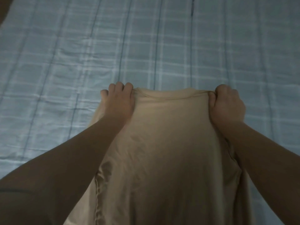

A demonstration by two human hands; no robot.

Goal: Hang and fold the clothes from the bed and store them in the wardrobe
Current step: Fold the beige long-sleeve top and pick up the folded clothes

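Observation:
A beige T-shirt (pixel 168 143) is stretched out in front of me over the bed, its neckline at the far end and its body running down to the bottom of the view. My left hand (pixel 117 101) grips the shirt's left shoulder, fingers curled over the fabric. My right hand (pixel 227 104) pinches the right shoulder beside the collar. Both forearms reach in from the lower corners and cover the shirt's side edges. The hem lies out of view.
A light blue checked bedsheet (pixel 146 46) covers the bed and fills nearly the whole view, with slight creases at the left. A dark strip (pixel 4 12) shows at the top left corner, past the bed's edge.

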